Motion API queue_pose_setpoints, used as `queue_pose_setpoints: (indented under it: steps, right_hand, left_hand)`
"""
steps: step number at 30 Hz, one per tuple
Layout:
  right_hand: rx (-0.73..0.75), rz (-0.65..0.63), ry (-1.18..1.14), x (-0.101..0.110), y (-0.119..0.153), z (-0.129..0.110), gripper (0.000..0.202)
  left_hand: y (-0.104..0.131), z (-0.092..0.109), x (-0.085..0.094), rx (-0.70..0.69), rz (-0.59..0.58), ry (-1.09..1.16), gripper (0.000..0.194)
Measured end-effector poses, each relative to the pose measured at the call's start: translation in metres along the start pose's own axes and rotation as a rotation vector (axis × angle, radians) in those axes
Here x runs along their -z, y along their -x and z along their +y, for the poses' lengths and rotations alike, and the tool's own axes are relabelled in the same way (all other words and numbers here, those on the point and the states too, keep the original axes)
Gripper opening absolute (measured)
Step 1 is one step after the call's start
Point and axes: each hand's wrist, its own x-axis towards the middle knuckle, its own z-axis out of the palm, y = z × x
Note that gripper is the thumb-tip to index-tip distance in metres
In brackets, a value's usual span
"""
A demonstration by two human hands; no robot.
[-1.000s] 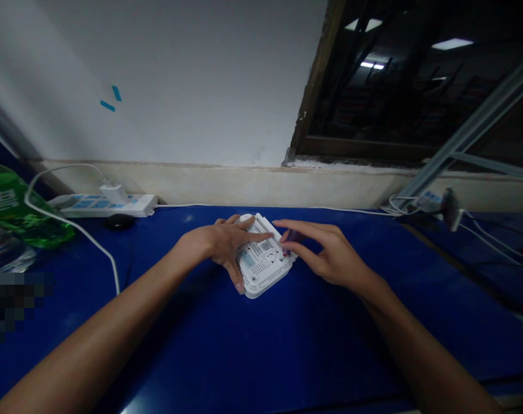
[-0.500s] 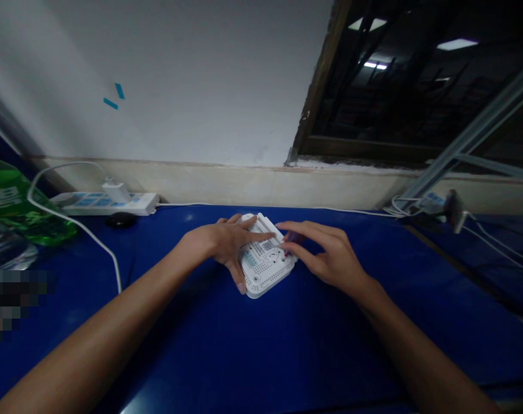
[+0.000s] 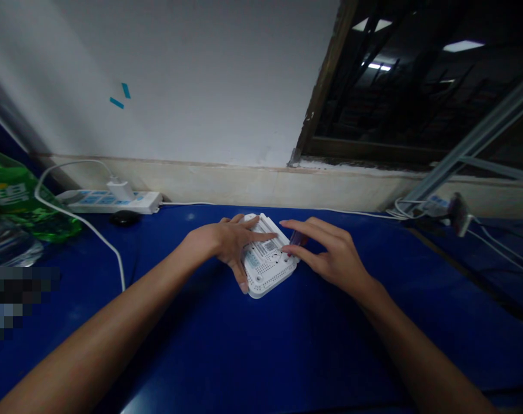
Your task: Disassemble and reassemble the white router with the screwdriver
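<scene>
A white plastic router-like box [image 3: 270, 265] lies on the blue table, its vented, labelled face up. My left hand [image 3: 233, 244] spans its left side, thumb at the near edge and index finger stretched across the face, holding it against the table. At the box's right edge, my right hand [image 3: 330, 247] pinches a small purple handle-like piece [image 3: 296, 237] between thumb and fingers. A reddish bit shows by the thumb tip. The fingers hide most of this piece, so its kind is unclear.
A white power strip [image 3: 149, 202] with a plugged-in charger [image 3: 121, 188] stands against the wall, a black mouse-like object [image 3: 124, 218] before it. Left is a green bottle [image 3: 15, 195]; a white cable [image 3: 95, 227] loops down. Cables and a metal frame [image 3: 455, 149] are at right.
The view has shifted slightly, moving the scene a little to the right. My right fingers have shifted slightly around the purple piece; my left hand keeps its place on the box.
</scene>
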Motion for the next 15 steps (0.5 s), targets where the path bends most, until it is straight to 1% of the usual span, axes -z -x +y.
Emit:
queue_pose_setpoints:
  steps: [4,7,10,11,13,15]
  right_hand:
    - [-0.012,-0.081,-0.105,0.0029,-0.0014,-0.0057,0.049]
    - [-0.013,-0.040,-0.152,0.0032,-0.0021,-0.0064,0.042]
    - [-0.012,0.037,-0.134,0.0022,-0.0029,-0.0045,0.029]
    - [-0.009,0.051,-0.119,0.0022,-0.0032,-0.0042,0.028]
    - [-0.004,0.033,-0.107,0.0034,-0.0038,-0.0043,0.034]
    - [-0.009,-0.032,-0.128,0.0053,-0.0041,-0.0046,0.041]
  left_hand:
    - [-0.0005,-0.0001,0.0000,0.009,-0.013,0.012,0.141]
    - [-0.0001,-0.0005,-0.0007,0.003,0.005,0.023,0.142]
    - [0.0013,-0.0001,-0.0008,-0.010,0.015,0.019,0.143]
    - [0.0017,0.0001,-0.0006,-0.012,0.015,0.013,0.142]
    - [0.0020,0.0003,-0.0005,-0.010,0.024,0.003,0.141]
    - [0.0011,-0.0008,-0.0009,-0.008,0.048,-0.008,0.140]
